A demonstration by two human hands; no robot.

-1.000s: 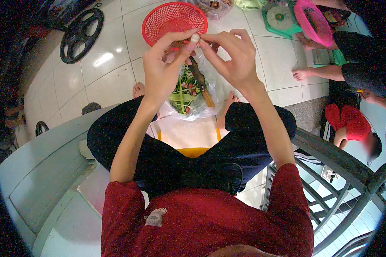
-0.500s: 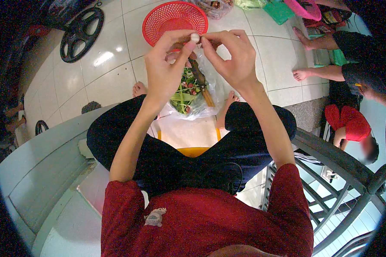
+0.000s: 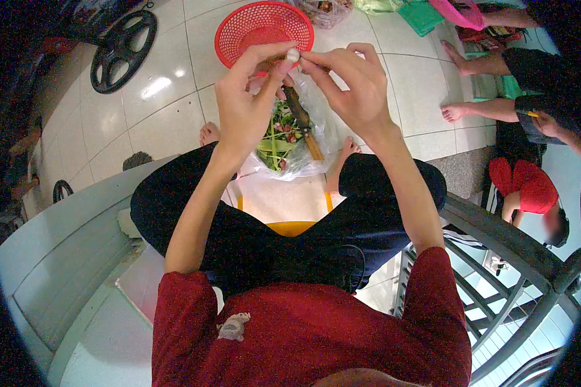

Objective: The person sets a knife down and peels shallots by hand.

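A small whitish, rounded piece like a garlic clove (image 3: 293,55) is pinched between the thumb and index finger of my left hand (image 3: 252,97). From the other side, the thumb and forefinger of my right hand (image 3: 352,84) close together at its edge. Whatever the right fingertips grip is too small to make out. Below both hands, a clear plastic bag (image 3: 326,119) lies on the floor with green trimmings (image 3: 276,143) and reddish bits on it. A knife (image 3: 313,147) with a wooden handle and dark blade rests across the bag, its tip end near my left fingers.
Just beyond my hands stands a red plastic basket (image 3: 265,32). Bags and a green item (image 3: 421,18) lie at the far side. Other people sit or stand to the right, one in red (image 3: 523,186). A black steering wheel (image 3: 124,51) shows at upper left, a metal railing (image 3: 497,238) at right.
My fingers have shifted slightly around the whitish piece, with the right fingertips a little lower and closer to it. At upper right, a person's arm now shows by the pink basket.
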